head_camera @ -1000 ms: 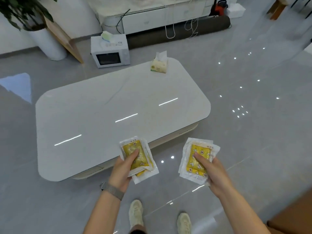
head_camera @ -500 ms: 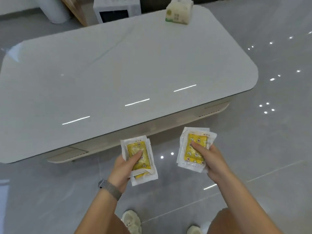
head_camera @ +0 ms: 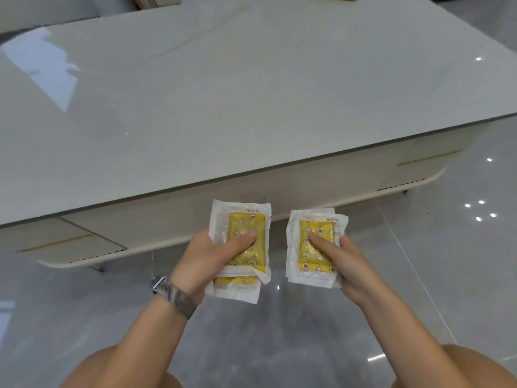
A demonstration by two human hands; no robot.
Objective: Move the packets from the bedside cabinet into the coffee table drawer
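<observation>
Your left hand (head_camera: pixel 208 257), at 7 o'clock from the table's near edge and wearing a mesh watch band (head_camera: pixel 174 296), clamps a fanned stack of yellow packets (head_camera: pixel 241 247), thumb pressed across the top one so none slips. At 5 o'clock your right hand (head_camera: pixel 345 264) pins a second stack of packets (head_camera: pixel 313 247) the same way, the two hands held apart and level in front of the coffee table (head_camera: pixel 251 93). Both bundles hover just short of the closed drawer front (head_camera: pixel 173 219), probably because no hand is free to pull it open.
</observation>
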